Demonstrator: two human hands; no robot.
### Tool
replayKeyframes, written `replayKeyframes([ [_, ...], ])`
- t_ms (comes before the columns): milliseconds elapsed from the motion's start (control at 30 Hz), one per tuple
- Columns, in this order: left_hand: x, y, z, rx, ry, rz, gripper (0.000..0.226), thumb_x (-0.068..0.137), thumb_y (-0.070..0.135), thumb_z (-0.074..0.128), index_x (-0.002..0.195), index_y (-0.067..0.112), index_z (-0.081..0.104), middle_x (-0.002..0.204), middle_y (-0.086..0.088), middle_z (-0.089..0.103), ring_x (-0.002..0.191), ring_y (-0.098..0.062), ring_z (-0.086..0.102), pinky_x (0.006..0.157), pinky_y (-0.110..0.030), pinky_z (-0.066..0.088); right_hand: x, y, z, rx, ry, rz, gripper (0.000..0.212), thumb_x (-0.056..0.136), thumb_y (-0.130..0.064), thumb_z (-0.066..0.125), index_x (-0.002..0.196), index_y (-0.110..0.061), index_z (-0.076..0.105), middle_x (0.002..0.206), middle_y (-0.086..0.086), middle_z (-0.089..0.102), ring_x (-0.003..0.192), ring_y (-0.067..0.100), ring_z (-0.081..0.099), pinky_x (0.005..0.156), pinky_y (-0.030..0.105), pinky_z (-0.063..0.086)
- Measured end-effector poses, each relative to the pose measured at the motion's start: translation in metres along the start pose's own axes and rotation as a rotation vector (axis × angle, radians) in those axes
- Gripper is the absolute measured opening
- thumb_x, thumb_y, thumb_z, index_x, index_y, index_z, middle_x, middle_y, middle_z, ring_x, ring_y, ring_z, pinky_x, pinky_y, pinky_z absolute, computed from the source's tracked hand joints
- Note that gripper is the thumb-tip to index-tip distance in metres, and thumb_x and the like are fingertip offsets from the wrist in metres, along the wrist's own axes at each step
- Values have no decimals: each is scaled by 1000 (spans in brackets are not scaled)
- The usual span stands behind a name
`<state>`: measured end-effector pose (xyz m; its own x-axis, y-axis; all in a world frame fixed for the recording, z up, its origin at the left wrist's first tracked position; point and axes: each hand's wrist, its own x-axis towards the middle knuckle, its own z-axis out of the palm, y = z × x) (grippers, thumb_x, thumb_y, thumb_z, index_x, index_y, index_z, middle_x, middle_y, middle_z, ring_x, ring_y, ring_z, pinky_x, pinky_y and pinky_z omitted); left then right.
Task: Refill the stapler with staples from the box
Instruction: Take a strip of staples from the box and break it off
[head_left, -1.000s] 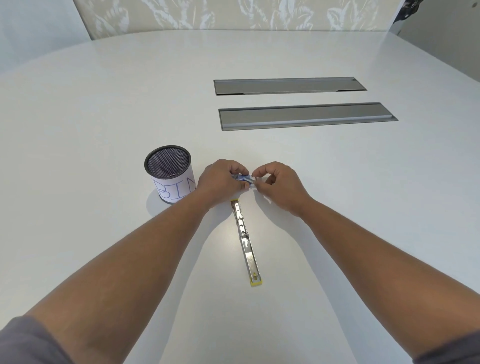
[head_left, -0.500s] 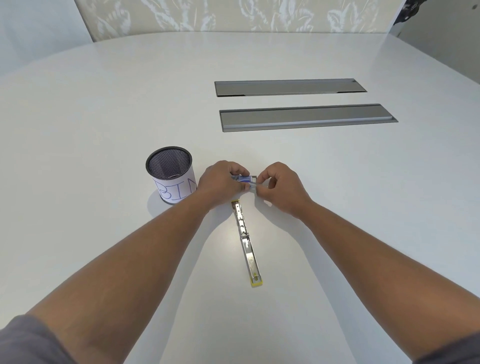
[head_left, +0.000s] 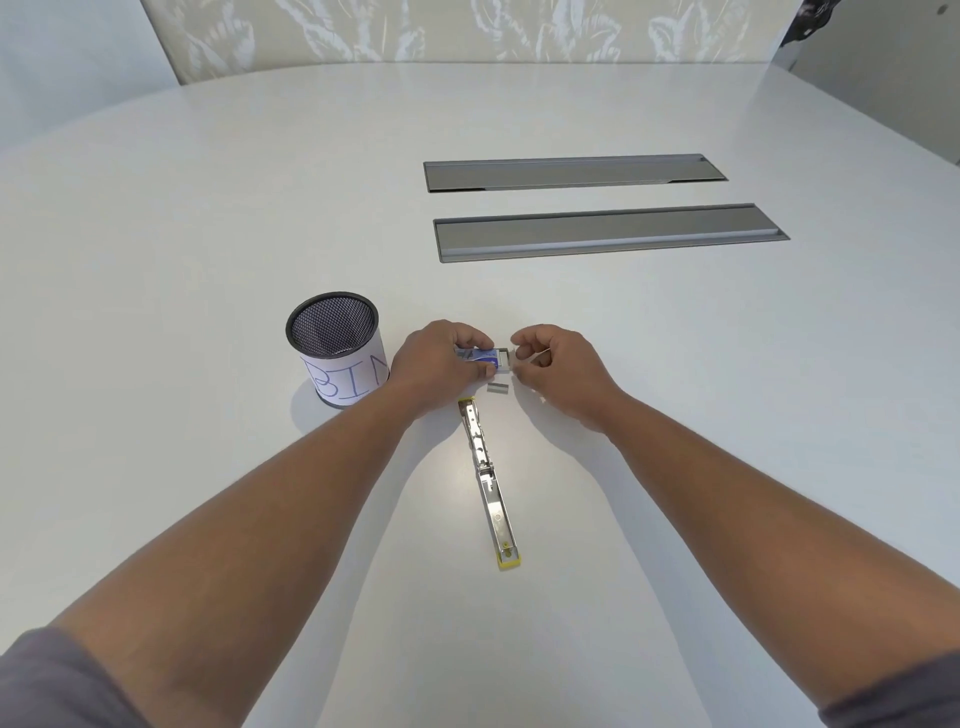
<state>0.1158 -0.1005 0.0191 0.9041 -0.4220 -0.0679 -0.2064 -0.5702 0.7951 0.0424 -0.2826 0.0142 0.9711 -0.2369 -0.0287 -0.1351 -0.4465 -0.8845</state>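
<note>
A small blue staple box (head_left: 480, 357) is pinched in my left hand (head_left: 436, 364), held just above the white table (head_left: 208, 218). Its inner tray (head_left: 505, 357) sticks out toward the right. My right hand (head_left: 558, 366) has thumb and forefinger at the tray's end. A short strip of staples (head_left: 498, 387) lies on the table just below the box. The stapler (head_left: 488, 478), metal with yellow ends, lies opened flat between my forearms, its far end close to my left hand.
A black mesh cup (head_left: 337, 353) wrapped in paper marked "BIN" stands left of my left hand. Two long grey metal hatch covers (head_left: 608, 231) are set into the table farther back. A patterned chair back (head_left: 467, 36) is beyond the far edge.
The tray has slid further out of the box to the right. A strip of staples now lies on the table below it. The stapler has not moved.
</note>
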Motion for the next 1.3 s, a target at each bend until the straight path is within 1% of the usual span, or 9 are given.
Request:
replayKeyframes([
  [200, 2, -1, 2, 23, 1, 6, 24, 77, 36, 83, 100, 38, 75, 97, 13, 71, 94, -12, 66, 75, -25, 47, 6, -1, 3, -34, 5, 24, 20, 87, -13, 76, 104, -21, 76, 92, -7, 72, 76, 6, 62, 70, 18, 47],
  [300, 3, 0, 2, 32, 6, 6, 23, 76, 39, 82, 98, 40, 75, 95, 15, 71, 94, -11, 65, 70, -21, 42, 5, -2, 5, -49, 4, 8, 14, 89, -15, 74, 101, -21, 80, 78, -13, 70, 64, -5, 59, 63, 10, 43],
  [533, 5, -2, 3, 54, 12, 12, 24, 76, 37, 82, 99, 38, 75, 91, 16, 69, 95, -14, 63, 75, -24, 41, 6, -9, 8, -63, 54, 48, 16, 93, -13, 66, 97, -20, 79, 84, -12, 72, 72, -1, 60, 65, 16, 43],
  [733, 5, -1, 2, 54, 10, 16, 20, 74, 38, 82, 91, 43, 73, 93, 16, 70, 96, -15, 64, 77, -26, 47, 9, -11, 10, -12, 109, 108, 11, 85, -13, 74, 88, -23, 76, 76, -10, 69, 67, 3, 60, 62, 18, 44],
  [867, 5, 0, 3, 59, 13, 22, 18, 72, 40, 82, 79, 50, 69, 93, 18, 70, 96, -13, 64, 78, -27, 48, 10, -16, 13, 19, 129, 165, 11, 80, -14, 76, 81, -24, 73, 77, -4, 71, 66, 10, 62, 62, 24, 47],
  [1000, 7, -1, 3, 63, 7, 22, 23, 72, 41, 83, 93, 43, 74, 99, 16, 71, 98, -12, 65, 82, -29, 50, 14, -20, 14, 41, 142, 237, 10, 74, -9, 74, 76, -19, 72, 75, 0, 72, 64, 17, 62, 62, 30, 51],
  [1100, 7, -1, 2, 56, 10, 13, 24, 73, 40, 83, 96, 42, 75, 98, 17, 71, 96, -12, 65, 80, -27, 49, 17, -22, 13, 52, 128, 270, 10, 71, -7, 74, 73, -16, 73, 72, 2, 72, 62, 18, 63, 62, 35, 55],
  [1200, 6, -2, 2, 50, 6, 15, 26, 74, 38, 83, 99, 40, 76, 95, 18, 69, 95, -12, 65, 79, -26, 49, 19, -21, 11, 63, 116, 286, 9, 72, -7, 77, 74, -16, 75, 78, 6, 75, 70, 20, 68, 75, 43, 62],
  [1300, 5, -5, -1, 24, -22, 31, 32, 76, 33, 83, 107, 36, 75, 97, 16, 69, 95, -12, 64, 83, -29, 51, 19, -20, 11, 74, 108, 283, 8, 73, -8, 78, 74, -16, 75, 81, 7, 76, 73, 21, 70, 78, 47, 62],
])
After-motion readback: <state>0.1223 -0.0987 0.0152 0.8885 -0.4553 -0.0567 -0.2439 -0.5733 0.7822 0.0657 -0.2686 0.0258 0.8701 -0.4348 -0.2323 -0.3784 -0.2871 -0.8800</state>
